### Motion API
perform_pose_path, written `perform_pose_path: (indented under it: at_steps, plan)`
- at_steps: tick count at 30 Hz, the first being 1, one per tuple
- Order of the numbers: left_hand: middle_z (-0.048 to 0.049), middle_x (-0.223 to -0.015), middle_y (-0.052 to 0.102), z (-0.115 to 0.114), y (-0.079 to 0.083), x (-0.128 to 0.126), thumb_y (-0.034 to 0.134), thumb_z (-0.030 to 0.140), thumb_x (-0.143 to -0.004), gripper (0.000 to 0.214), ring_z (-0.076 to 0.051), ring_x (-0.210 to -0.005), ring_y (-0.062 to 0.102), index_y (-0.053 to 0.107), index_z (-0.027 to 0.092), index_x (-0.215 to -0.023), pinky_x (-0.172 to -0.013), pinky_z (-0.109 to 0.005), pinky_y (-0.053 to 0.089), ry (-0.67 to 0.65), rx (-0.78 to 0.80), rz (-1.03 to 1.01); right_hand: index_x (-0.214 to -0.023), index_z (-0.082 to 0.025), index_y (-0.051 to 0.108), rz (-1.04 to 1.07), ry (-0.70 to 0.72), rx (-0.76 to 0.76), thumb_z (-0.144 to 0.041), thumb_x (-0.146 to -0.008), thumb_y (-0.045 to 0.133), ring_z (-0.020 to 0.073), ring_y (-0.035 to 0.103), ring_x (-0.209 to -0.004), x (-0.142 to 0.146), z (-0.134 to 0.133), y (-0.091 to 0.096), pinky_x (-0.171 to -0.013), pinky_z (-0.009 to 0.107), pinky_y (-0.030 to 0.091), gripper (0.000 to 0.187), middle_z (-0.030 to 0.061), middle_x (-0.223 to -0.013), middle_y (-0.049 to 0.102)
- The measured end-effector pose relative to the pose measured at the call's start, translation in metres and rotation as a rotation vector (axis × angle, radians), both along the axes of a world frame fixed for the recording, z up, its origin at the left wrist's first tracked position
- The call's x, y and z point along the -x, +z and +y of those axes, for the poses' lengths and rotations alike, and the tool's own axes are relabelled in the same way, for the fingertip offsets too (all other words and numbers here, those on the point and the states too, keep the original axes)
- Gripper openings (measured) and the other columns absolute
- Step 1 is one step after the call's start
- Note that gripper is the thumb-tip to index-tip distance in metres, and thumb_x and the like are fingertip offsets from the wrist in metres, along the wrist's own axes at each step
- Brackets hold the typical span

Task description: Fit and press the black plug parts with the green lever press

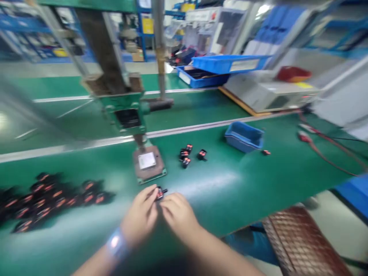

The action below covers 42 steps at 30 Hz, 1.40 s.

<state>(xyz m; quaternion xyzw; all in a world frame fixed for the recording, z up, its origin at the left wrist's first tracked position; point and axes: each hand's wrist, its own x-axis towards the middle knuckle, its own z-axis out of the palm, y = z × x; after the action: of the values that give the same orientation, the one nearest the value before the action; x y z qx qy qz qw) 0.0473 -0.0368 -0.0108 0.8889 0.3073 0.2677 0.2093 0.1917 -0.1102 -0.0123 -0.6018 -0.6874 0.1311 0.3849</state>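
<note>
In front of the press, a small black part with orange-red spots [160, 193] is pinched between the thumb and fingers of my left hand [140, 216]. A short dark pin sticks out of its right side. My right hand [179, 214] has its thumb and fingers pressed together just below the part; whether it grips the part or something small is hidden. Just beyond my hands stands a green press [129, 115], with a pale square plate [147, 160] on its base. Right of the press, several similar black parts [184, 154] lie loosely grouped, and one more part [202, 154] sits apart.
A blurred heap of black parts [43, 199] covers the left of the green bench [207, 203]. A blue bin [244, 137], a red cable [324, 153] and a boxy device [278, 96] are on the right. Blue trays [230, 64] lie behind; a brown woven seat [304, 241] stands below.
</note>
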Motion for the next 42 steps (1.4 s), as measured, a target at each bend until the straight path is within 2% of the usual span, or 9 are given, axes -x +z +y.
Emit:
perform_pose_path:
  at_steps: [10, 14, 17, 20, 25, 31, 35, 40, 42]
  plan:
    - [-0.0091, -0.106, 0.06, 0.007, -0.001, -0.006, 0.055, 0.024, -0.078, 0.027, -0.017, -0.098, 0.055, 0.058, 0.016, -0.103, -0.087, -0.031, 0.049, 0.101, 0.049, -0.14, -0.086, -0.017, 0.057, -0.015, 0.099, -0.002, -0.008, -0.081, 0.044, 0.0135, 0.051, -0.082, -0.006, 0.007, 0.003, -0.075, 0.032, 0.044, 0.017, 0.0041, -0.087, 0.058]
    - [-0.0081, -0.106, 0.06, 0.009, -0.007, -0.005, 0.057, 0.026, -0.077, 0.028, -0.016, -0.098, 0.055, 0.056, 0.017, -0.103, -0.087, -0.03, 0.049, 0.074, 0.032, -0.138, -0.092, -0.02, 0.056, 0.022, 0.069, 0.054, -0.016, -0.08, 0.05, 0.0134, 0.052, -0.088, -0.017, 0.005, 0.007, -0.08, 0.031, 0.045, 0.013, 0.0031, -0.092, 0.058]
    - [-0.0082, -0.107, 0.059, 0.01, -0.01, -0.004, 0.056, 0.025, -0.077, 0.028, -0.016, -0.1, 0.054, 0.054, 0.017, -0.104, -0.088, -0.032, 0.048, 0.052, 0.06, -0.123, -0.106, -0.019, 0.05, 0.003, -0.039, 0.099, -0.028, -0.079, 0.055, 0.0166, 0.048, -0.101, -0.022, 0.016, 0.009, -0.086, 0.034, 0.044, 0.029, 0.0063, -0.108, 0.051]
    - [-0.0079, -0.109, 0.058, 0.012, -0.009, -0.002, 0.054, 0.022, -0.078, 0.029, -0.017, -0.104, 0.052, 0.052, 0.018, -0.107, -0.091, -0.034, 0.046, 0.036, 0.1, -0.108, -0.115, -0.018, 0.044, -0.05, 0.044, 0.17, -0.032, -0.078, 0.056, 0.0178, 0.046, -0.102, -0.02, 0.031, 0.01, -0.086, 0.035, 0.044, 0.042, 0.007, -0.11, 0.05]
    - [-0.0102, -0.116, 0.052, 0.015, 0.0, 0.011, 0.056, 0.025, -0.077, 0.052, -0.015, -0.101, 0.053, 0.036, 0.017, -0.125, -0.09, -0.03, 0.046, -0.082, 0.228, -0.059, -0.109, -0.018, 0.047, -0.068, 0.11, 0.221, -0.027, -0.08, 0.054, 0.0171, 0.047, -0.095, -0.017, 0.041, 0.009, -0.082, 0.034, 0.044, 0.031, 0.0049, -0.102, 0.053]
    - [-0.0067, -0.082, 0.063, 0.034, 0.011, 0.02, 0.045, 0.022, -0.084, 0.022, -0.012, -0.075, 0.059, 0.062, 0.016, -0.096, -0.07, -0.024, 0.051, -0.147, 0.1, -0.045, -0.108, -0.019, 0.047, -0.121, 0.089, 0.182, -0.03, -0.08, 0.053, 0.0181, 0.046, -0.095, -0.018, 0.039, 0.005, -0.081, 0.034, 0.042, 0.03, 0.0048, -0.103, 0.053]
    - [-0.0062, -0.081, 0.062, 0.037, 0.02, 0.018, 0.049, 0.019, -0.081, 0.019, -0.012, -0.074, 0.058, 0.063, 0.016, -0.093, -0.069, -0.023, 0.05, -0.144, 0.211, -0.112, -0.107, -0.02, 0.046, -0.134, 0.083, 0.188, -0.03, -0.08, 0.053, 0.0174, 0.046, -0.095, -0.019, 0.04, 0.004, -0.081, 0.033, 0.041, 0.03, 0.0033, -0.103, 0.053]
    - [-0.0068, -0.083, 0.06, 0.024, 0.025, 0.013, 0.059, 0.017, -0.069, 0.037, -0.011, -0.068, 0.057, 0.056, 0.013, -0.105, -0.066, -0.023, 0.051, -0.071, 0.426, -0.199, -0.108, -0.02, 0.046, -0.13, 0.087, 0.187, -0.029, -0.079, 0.054, 0.0173, 0.046, -0.095, -0.019, 0.04, 0.004, -0.081, 0.033, 0.041, 0.032, 0.0033, -0.103, 0.053]
    - [-0.0052, -0.078, 0.061, 0.023, 0.023, 0.011, 0.06, 0.023, -0.072, 0.024, -0.011, -0.066, 0.056, 0.062, 0.015, -0.094, -0.064, -0.023, 0.049, -0.012, 0.414, -0.184, -0.108, -0.02, 0.046, -0.131, 0.086, 0.188, -0.028, -0.079, 0.053, 0.0174, 0.046, -0.094, -0.019, 0.04, 0.004, -0.081, 0.033, 0.041, 0.031, 0.0035, -0.103, 0.053]
